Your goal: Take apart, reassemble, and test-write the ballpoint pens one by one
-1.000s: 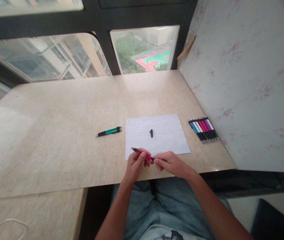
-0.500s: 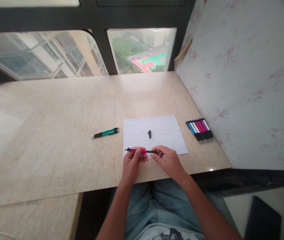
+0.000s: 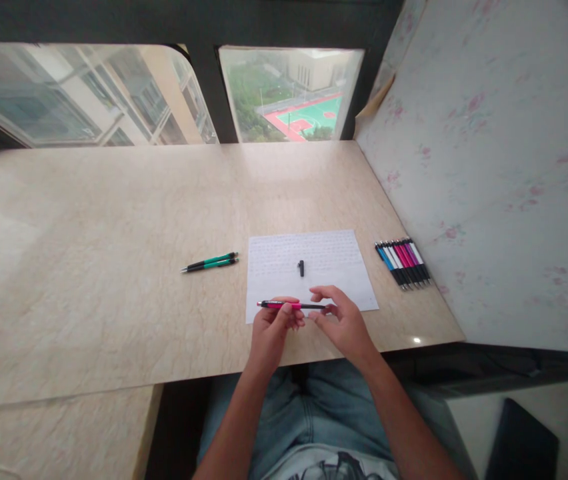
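Left hand (image 3: 274,328) gripping pink pen (image 3: 270,305) by barrel, holding it level over near edge of paper (image 3: 337,280) on bench (image 3: 114,267); right hand (image 3: 345,325) half-open at black tip, pinch unclear. Pen seeming light, stiff, slippery; gripping mid-barrel best

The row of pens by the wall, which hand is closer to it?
Right. The right hand is left of the row of pens; the left hand is farther left, holding the pink pen.
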`<state>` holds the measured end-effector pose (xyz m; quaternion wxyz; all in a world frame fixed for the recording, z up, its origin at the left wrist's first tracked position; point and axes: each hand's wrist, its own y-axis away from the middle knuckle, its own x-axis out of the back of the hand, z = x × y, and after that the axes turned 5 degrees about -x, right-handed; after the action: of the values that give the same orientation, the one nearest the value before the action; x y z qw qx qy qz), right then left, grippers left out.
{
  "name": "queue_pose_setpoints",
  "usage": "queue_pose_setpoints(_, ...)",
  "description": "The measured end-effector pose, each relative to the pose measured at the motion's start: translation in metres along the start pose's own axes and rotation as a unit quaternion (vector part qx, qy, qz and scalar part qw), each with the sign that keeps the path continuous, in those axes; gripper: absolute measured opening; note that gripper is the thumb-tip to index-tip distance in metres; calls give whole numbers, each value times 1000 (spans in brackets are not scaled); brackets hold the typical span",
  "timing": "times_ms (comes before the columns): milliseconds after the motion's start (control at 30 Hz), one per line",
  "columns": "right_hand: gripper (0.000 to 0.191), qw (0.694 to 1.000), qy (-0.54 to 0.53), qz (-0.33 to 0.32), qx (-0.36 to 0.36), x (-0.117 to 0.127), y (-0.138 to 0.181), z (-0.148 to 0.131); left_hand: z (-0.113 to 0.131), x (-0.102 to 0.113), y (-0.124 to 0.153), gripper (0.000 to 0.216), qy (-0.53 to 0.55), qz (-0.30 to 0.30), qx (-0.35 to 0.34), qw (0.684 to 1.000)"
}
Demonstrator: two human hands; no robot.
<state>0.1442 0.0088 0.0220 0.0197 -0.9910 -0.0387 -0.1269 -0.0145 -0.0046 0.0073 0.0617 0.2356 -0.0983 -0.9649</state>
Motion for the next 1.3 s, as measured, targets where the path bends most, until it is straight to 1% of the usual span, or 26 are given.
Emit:
queue_pose_setpoints(100,19,998,39,-20,-51,1,-3,-3,1,0,0,28,8,-1,-2,1000)
queue_pose_setpoints(167,31,995,64,-37,-68,3,-4,-5,1,-1,1,29,10,3,-3,1000)
queue_pose_setpoints(200,33,995,69,-41,-66,4,-4,-6,1,-1,1,29,10,6,-4,1000)
queue_pose_setpoints(333,18,997,64,-24,-36,5,-4,-8,1,-1,1,30,23,14,2,1000)
queue_pose_setpoints(433,10,998,57,-21,-6,3,-5,-8,1,1,0,27,50,16,10,999)
queue_pose_setpoints(567,5,997,65,-33,33,3,-7,-9,1,2,0,26,76,14,18,997)
queue_pose_setpoints(667,4,997,54,-35,42,3,-7,-12,2,2,0,26,83,14,25,996)
queue_pose_setpoints(767,8,999,31,-28,20,-1,-7,-15,4,1,-1,27,91,15,26,995)
queue_pose_setpoints(867,17,999,33,16,-40,-6,-8,-15,6,0,-3,26,100,4,33,994)
queue_pose_setpoints(900,21,997,38,19,-63,-7,-8,-14,6,0,-5,26,104,-1,37,994)
queue_pose_setpoints(967,32,994,48,-10,-99,-9,-8,-13,6,0,-7,25,110,-12,47,993)
queue_pose_setpoints(1033,42,991,56,-46,-113,-8,-8,-11,5,1,-8,25,110,-16,53,992)
queue_pose_setpoints(1067,45,990,61,-53,-115,-8,-7,-11,4,1,-8,26,108,-13,52,993)
queue_pose_setpoints(1200,41,989,72,-52,-117,-5,-6,-13,2,-1,-7,27,100,3,40,994)
queue_pose_setpoints(1300,37,989,81,-58,-109,-3,-8,-17,1,-1,-7,26,111,-6,40,993)
